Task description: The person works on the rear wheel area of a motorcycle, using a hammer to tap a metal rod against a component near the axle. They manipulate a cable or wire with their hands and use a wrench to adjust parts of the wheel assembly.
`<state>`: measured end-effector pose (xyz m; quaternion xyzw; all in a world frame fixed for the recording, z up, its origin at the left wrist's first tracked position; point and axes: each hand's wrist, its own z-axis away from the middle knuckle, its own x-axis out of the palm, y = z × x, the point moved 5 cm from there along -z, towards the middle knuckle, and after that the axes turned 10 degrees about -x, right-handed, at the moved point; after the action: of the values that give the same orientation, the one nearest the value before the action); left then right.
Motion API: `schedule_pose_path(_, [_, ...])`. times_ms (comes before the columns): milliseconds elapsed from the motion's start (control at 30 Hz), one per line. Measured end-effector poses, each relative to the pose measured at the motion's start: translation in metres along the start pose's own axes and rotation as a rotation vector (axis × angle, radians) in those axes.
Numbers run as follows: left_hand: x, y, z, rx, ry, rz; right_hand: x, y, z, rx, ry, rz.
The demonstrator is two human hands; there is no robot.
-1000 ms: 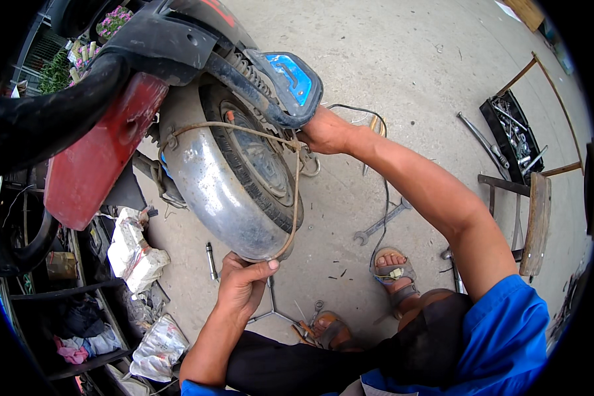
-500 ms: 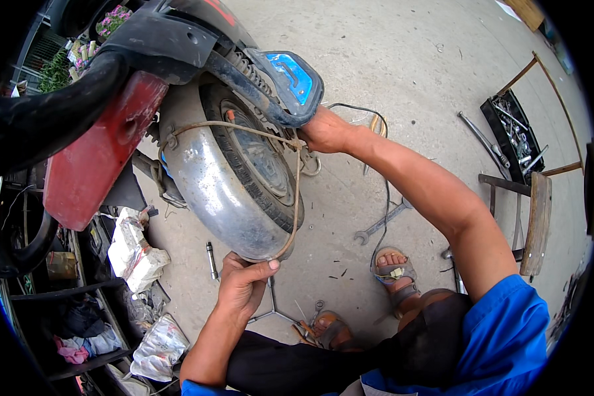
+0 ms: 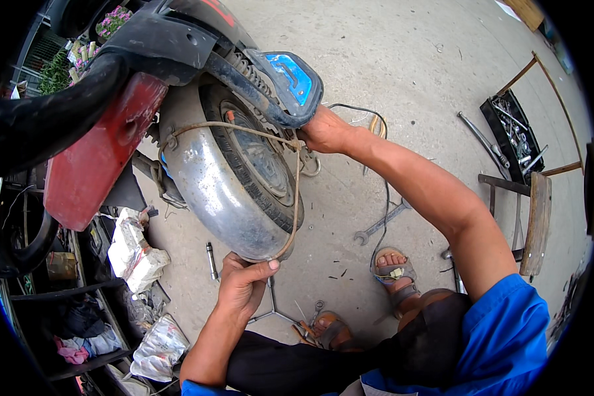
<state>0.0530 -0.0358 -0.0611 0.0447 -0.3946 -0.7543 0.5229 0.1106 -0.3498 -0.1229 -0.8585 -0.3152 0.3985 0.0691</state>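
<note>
A scooter's wheel (image 3: 261, 162) stands under a silver mudguard (image 3: 208, 191), which is scuffed and held by a thin rod stay (image 3: 299, 191). My left hand (image 3: 241, 284) grips the mudguard's lower end, thumb lying along its edge where the stay meets it and the other fingers mostly hidden underneath. Beside the wheel hub, where the stay's rods join, is my right hand (image 3: 329, 131). Its fingers are curled in and partly hidden by the blue and black side piece (image 3: 290, 82); what they hold is out of sight. A red tail panel (image 3: 105, 148) juts out left of the mudguard.
On the concrete lie an open-end wrench (image 3: 381, 223), a socket bar (image 3: 211, 261), a three-armed wrench (image 3: 272, 307) and a black cable (image 3: 387, 158). A toolbox (image 3: 516, 135) and wooden stool (image 3: 538, 224) stand at right. Cluttered shelves (image 3: 79, 290) fill the left.
</note>
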Motion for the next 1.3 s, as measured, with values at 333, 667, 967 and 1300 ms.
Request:
schedule_pose_path(333, [0.0000, 0.0000, 0.0002, -0.008, 0.009, 0.003, -0.0015, 0.0015, 0.0008, 0.013, -0.001, -0.045])
schedule_pose_path(667, [0.0004, 0.0005, 0.0001, 0.003, -0.011, 0.004, 0.0013, 0.0027, 0.0004, 0.070, -0.084, -0.034])
schedule_pose_path(967, [0.0013, 0.0011, 0.0005, 0.001, -0.001, -0.007, 0.0038, 0.0074, 0.0020, 0.116, -0.147, -0.034])
schedule_pose_path(1300, [0.0007, 0.0002, 0.0003, 0.005, -0.006, -0.001, -0.0025, 0.0041, 0.0007, 0.022, -0.012, -0.022])
